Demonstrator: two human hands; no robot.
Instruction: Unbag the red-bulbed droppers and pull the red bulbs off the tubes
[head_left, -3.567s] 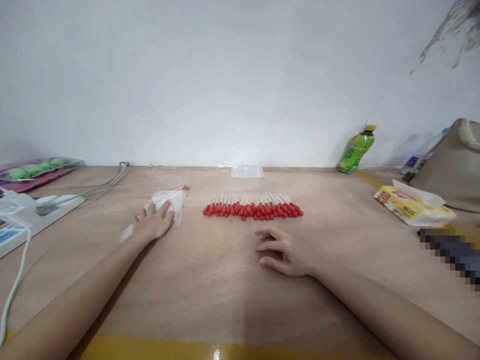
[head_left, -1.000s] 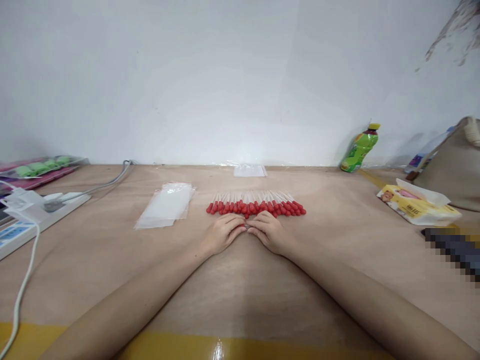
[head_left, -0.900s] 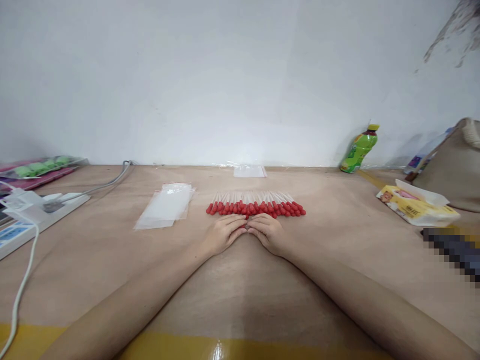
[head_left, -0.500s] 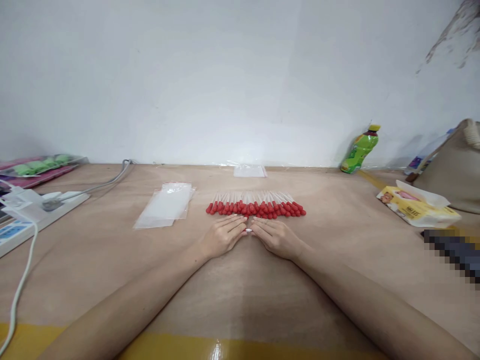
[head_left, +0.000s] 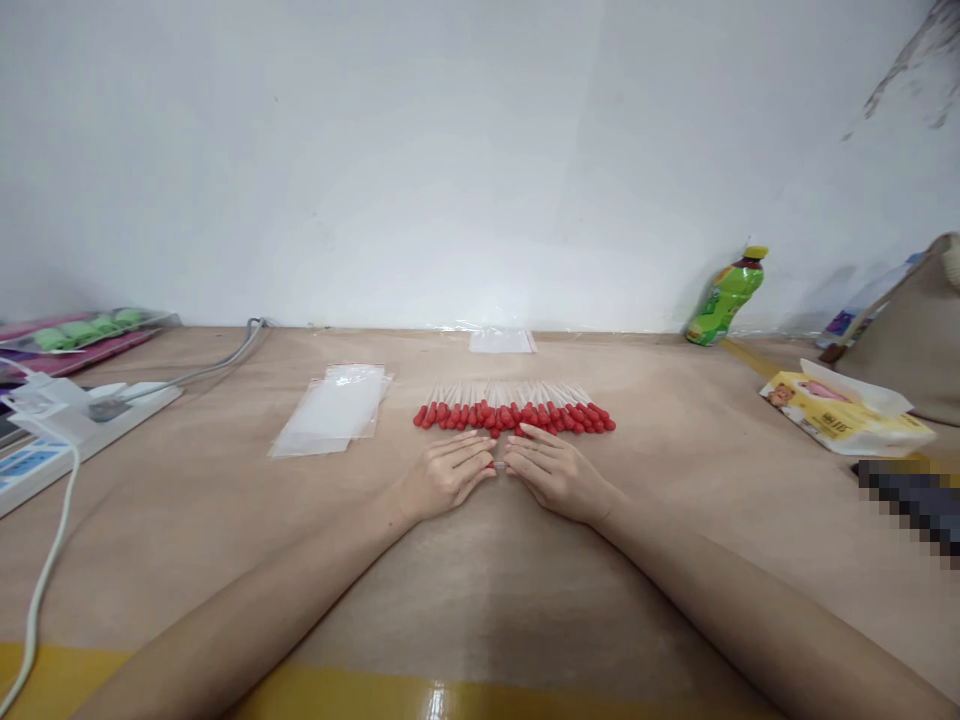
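A row of slender clear sticks with rounded red ends lies across the table, red ends toward me. Just in front of the row, my left hand and my right hand meet almost fingertip to fingertip, palms down. Between them a short clear piece of a red-ended stick shows, with a bit of red by the left fingertips. Fingers of both hands are closed on it and hide most of it. The right index finger reaches forward to the nearest red ends.
Clear zip bags lie left of the row, and another zip bag by the wall. A power strip with cables is at left. At right are a green bottle, a tissue pack, a beige bag and a pixelated dark object.
My right index finger has spread forward from its neighbours toward the red ends. The gap between my fingertips looks slightly wider. The row stays in place; the view has shifted a little.
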